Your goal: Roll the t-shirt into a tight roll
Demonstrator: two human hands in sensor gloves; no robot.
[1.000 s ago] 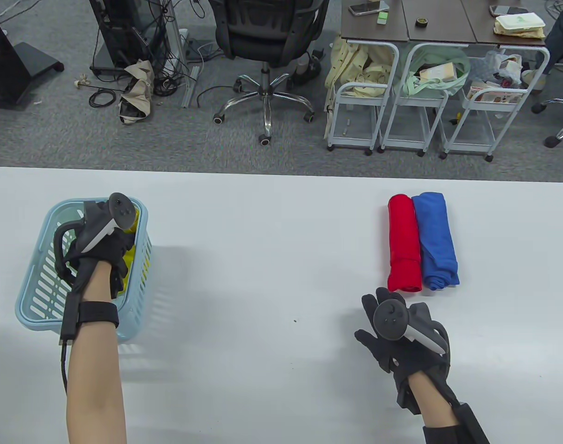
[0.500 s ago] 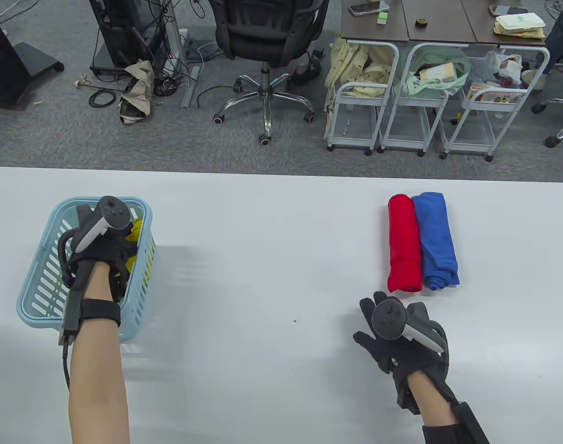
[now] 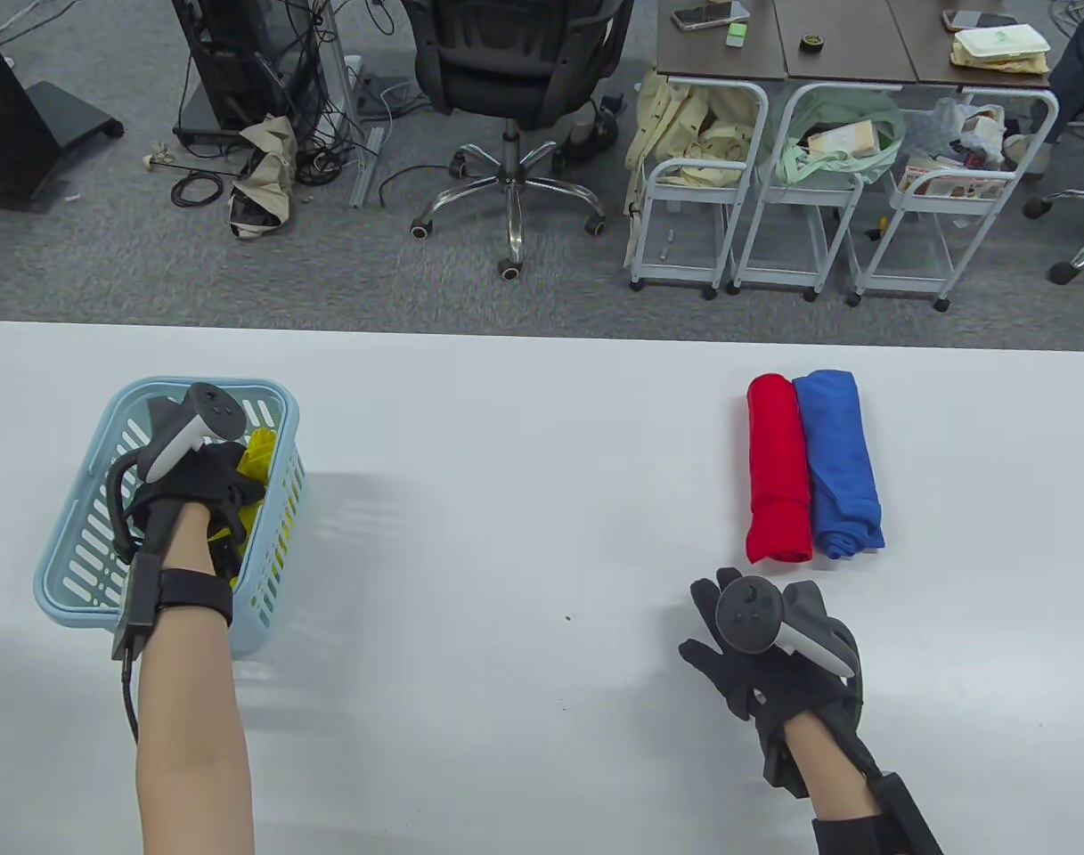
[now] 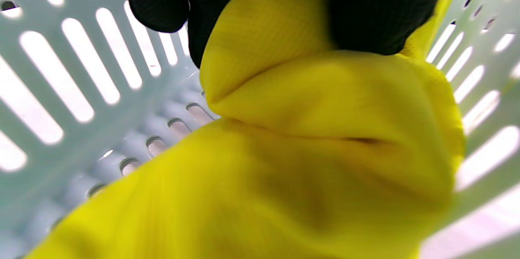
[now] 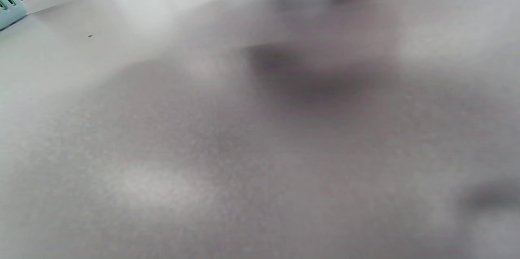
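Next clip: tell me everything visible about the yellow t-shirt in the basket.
The yellow t-shirt is plain bright yellow, a soft fabric by its look, bunched into loose folds and not yet rolled. It lies inside the light blue slotted plastic basket at the table's left, mostly against the basket's right wall. The left hand reaches into the basket and grips a fold of it between black-gloved fingers. Collar, sleeves and any print are not visible.

Beyond the white bench [image 3: 524, 427]: black office chair [image 3: 517, 80] on grey carpet, cable tangle [image 3: 265, 116] at far left. At far right, brown desks [image 3: 853, 44] carrying phones, over three white wire carts [image 3: 844, 205] stuffed with bags.
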